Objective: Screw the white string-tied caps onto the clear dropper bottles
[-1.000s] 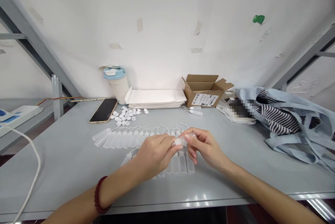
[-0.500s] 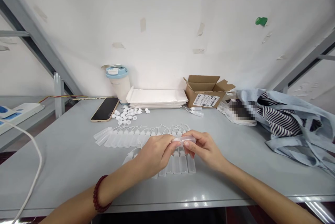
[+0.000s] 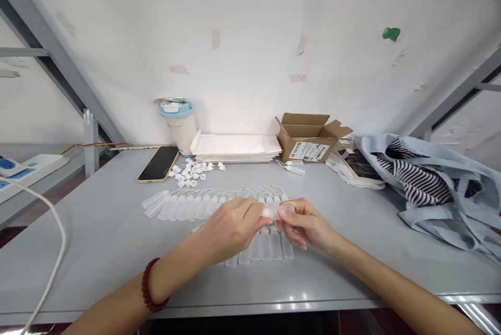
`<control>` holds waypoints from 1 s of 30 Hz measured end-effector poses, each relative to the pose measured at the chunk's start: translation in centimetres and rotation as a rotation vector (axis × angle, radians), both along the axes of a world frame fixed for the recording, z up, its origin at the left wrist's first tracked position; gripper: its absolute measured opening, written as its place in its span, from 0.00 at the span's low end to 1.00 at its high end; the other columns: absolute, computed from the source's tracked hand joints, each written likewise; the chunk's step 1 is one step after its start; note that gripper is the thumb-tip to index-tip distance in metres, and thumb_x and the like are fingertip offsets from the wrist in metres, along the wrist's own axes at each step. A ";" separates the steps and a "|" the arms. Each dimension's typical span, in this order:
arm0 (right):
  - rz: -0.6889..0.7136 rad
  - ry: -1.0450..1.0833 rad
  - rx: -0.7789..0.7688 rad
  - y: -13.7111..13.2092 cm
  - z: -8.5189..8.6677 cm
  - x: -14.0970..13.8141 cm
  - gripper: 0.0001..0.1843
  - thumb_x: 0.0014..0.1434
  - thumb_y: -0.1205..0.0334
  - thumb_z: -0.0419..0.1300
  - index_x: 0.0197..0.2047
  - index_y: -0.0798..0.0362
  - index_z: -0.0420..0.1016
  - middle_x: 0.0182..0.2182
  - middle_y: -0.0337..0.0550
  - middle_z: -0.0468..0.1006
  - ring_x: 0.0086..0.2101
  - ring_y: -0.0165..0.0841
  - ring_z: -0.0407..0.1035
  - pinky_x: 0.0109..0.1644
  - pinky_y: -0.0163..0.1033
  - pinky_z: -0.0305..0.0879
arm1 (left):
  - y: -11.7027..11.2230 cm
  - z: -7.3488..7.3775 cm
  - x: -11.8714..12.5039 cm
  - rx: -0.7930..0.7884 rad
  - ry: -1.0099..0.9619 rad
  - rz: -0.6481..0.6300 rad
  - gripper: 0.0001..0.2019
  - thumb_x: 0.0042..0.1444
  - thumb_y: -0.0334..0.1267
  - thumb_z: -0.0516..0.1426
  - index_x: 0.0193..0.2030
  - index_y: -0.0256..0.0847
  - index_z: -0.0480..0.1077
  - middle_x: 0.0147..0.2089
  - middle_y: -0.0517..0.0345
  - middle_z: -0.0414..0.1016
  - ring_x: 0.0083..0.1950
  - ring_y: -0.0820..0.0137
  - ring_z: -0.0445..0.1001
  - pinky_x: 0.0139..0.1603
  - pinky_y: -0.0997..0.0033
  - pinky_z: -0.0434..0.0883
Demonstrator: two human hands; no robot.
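Observation:
Between my hands is a small translucent plastic bottle [image 3: 280, 212], lying on its side above the table. My right hand [image 3: 307, 223] pinches its body between thumb and fingers. My left hand [image 3: 238, 223] is closed on the white cap [image 3: 266, 212] at the bottle's left end. Beneath and behind them lies a row of similar bottles [image 3: 188, 207] with thin white tails at their tops. A second, nearer row of bottles [image 3: 265, 246] is partly covered by my left hand. Loose white caps [image 3: 191, 169] lie in a pile behind the rows.
A phone [image 3: 158, 164], a blue-lidded cup [image 3: 180, 126] and a stack of white envelopes [image 3: 238, 147] line the back. Right of them are an open cardboard box [image 3: 311, 139] and a pale blue cloth bag [image 3: 434, 189]. A white cable [image 3: 58, 243] hangs along the left edge.
My left hand has rolled over, its back now turned more upward around the cap. The fingers of my right hand have spread slightly below the bottle.

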State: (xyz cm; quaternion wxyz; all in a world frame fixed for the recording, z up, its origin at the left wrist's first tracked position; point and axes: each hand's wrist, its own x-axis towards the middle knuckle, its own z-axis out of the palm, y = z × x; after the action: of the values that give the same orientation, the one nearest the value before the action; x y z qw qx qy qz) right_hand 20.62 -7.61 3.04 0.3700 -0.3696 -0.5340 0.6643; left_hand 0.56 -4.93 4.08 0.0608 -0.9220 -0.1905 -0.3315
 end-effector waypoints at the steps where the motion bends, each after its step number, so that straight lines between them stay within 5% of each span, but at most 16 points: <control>1: -0.016 -0.008 0.014 0.1 0.1 0.0 0.20 0.56 0.47 0.59 0.24 0.55 0.68 0.07 0.28 0.59 0.09 0.23 0.49 0.15 0.32 0.46 | 0.3 0.1 -0.1 -0.021 -0.006 0.002 0.16 0.69 0.38 0.43 0.31 0.37 0.64 0.24 0.59 0.66 0.23 0.71 0.62 0.23 0.72 0.60; 4: -0.170 -0.137 0.174 0.8 0.4 0.5 0.22 0.60 0.45 0.54 0.25 0.54 0.67 0.10 0.29 0.58 0.13 0.24 0.50 0.19 0.33 0.49 | 2.3 0.5 -1.3 -0.181 0.006 0.067 0.15 0.68 0.41 0.45 0.35 0.37 0.67 0.31 0.55 0.72 0.31 0.69 0.69 0.31 0.71 0.66; 8: -0.476 -0.647 0.520 3.1 0.0 3.0 0.24 0.63 0.44 0.46 0.27 0.53 0.65 0.17 0.33 0.59 0.20 0.28 0.55 0.25 0.35 0.53 | 6.8 0.3 -5.6 -0.295 0.089 0.400 0.11 0.64 0.36 0.48 0.43 0.36 0.70 0.43 0.47 0.73 0.48 0.58 0.69 0.44 0.61 0.69; 10: -0.571 -0.894 0.568 4.4 -0.5 4.5 0.24 0.64 0.44 0.44 0.26 0.52 0.64 0.18 0.34 0.60 0.22 0.29 0.55 0.26 0.35 0.52 | 9.0 -0.3 -7.8 -0.323 0.195 0.547 0.12 0.60 0.33 0.49 0.45 0.37 0.72 0.46 0.47 0.74 0.50 0.56 0.68 0.48 0.58 0.68; 13: -0.628 -1.014 0.551 6.0 -1.4 6.3 0.23 0.63 0.45 0.46 0.26 0.53 0.65 0.17 0.34 0.60 0.22 0.31 0.56 0.27 0.36 0.50 | 10.8 -1.3 -9.8 -0.364 0.257 0.590 0.15 0.54 0.29 0.50 0.45 0.39 0.74 0.45 0.46 0.75 0.49 0.53 0.70 0.47 0.57 0.68; 17: -0.644 -1.128 0.530 6.8 -2.1 7.2 0.18 0.62 0.52 0.50 0.42 0.57 0.72 0.19 0.37 0.68 0.23 0.34 0.61 0.29 0.36 0.52 | 11.4 -2.4 -10.2 -0.385 0.303 0.591 0.17 0.52 0.28 0.49 0.42 0.41 0.76 0.44 0.47 0.76 0.50 0.53 0.72 0.46 0.59 0.68; 22: -0.707 -1.240 0.492 6.3 -1.4 6.8 0.26 0.61 0.55 0.52 0.59 0.59 0.63 0.19 0.40 0.71 0.25 0.39 0.65 0.29 0.37 0.50 | 11.6 -2.6 -9.9 -0.397 0.350 0.584 0.16 0.55 0.31 0.47 0.41 0.41 0.76 0.40 0.48 0.77 0.47 0.56 0.73 0.46 0.61 0.68; 25: -0.650 -1.239 0.474 5.5 -0.5 6.1 0.21 0.61 0.55 0.52 0.52 0.58 0.67 0.19 0.40 0.71 0.25 0.38 0.66 0.29 0.37 0.51 | 11.8 -2.4 -9.9 -0.404 0.370 0.584 0.15 0.56 0.34 0.47 0.37 0.42 0.76 0.38 0.49 0.77 0.46 0.57 0.73 0.45 0.63 0.68; 30: -0.328 -1.137 0.427 4.1 0.3 4.7 0.14 0.57 0.51 0.56 0.30 0.53 0.71 0.19 0.38 0.74 0.21 0.31 0.65 0.25 0.33 0.55 | 12.0 -2.3 -10.0 -0.431 0.383 0.585 0.15 0.57 0.37 0.47 0.35 0.42 0.75 0.36 0.50 0.76 0.45 0.58 0.72 0.43 0.65 0.66</control>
State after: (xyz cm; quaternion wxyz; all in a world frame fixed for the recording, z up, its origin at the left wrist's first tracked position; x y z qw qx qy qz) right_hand 25.35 -3.51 3.36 0.1909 -0.6603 -0.7045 0.1769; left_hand -9.41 7.06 1.78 -0.0076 -0.8656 -0.4950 -0.0753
